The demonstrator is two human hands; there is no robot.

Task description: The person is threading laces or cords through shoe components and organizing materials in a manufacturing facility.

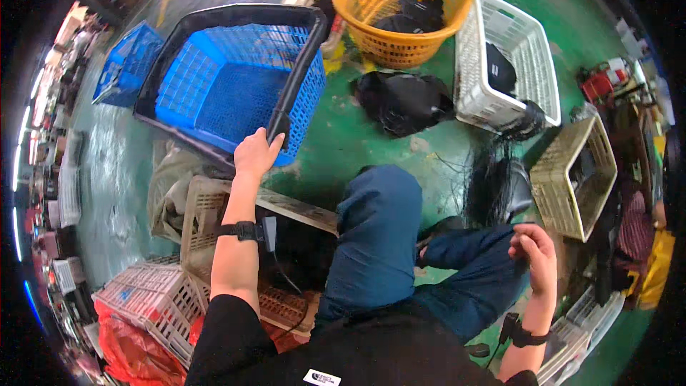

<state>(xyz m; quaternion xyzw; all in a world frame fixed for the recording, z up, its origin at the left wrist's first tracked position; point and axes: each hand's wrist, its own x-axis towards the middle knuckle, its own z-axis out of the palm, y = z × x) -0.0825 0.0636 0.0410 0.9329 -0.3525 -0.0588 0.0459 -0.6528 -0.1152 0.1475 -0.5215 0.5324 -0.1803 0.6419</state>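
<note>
My left hand (256, 155) is closed on the black padded rim of a large blue plastic basket (236, 100) at its near right corner. The basket is tilted toward me and shows a bare mesh bottom. Over my bent right leg hovers my right hand (536, 251), its fingers loosely curled and apart, with nothing in them. Just below the left hand stands a dirty beige crate (204, 207), partly hidden by my forearm.
Ahead, an orange round basket (400, 46) and a white crate (468, 64) hold black items. A black bundle (404, 104) lies on the green floor before them. Black strands (493, 179) and a cream crate (572, 179) are at right; a grey crate (153, 300) at lower left.
</note>
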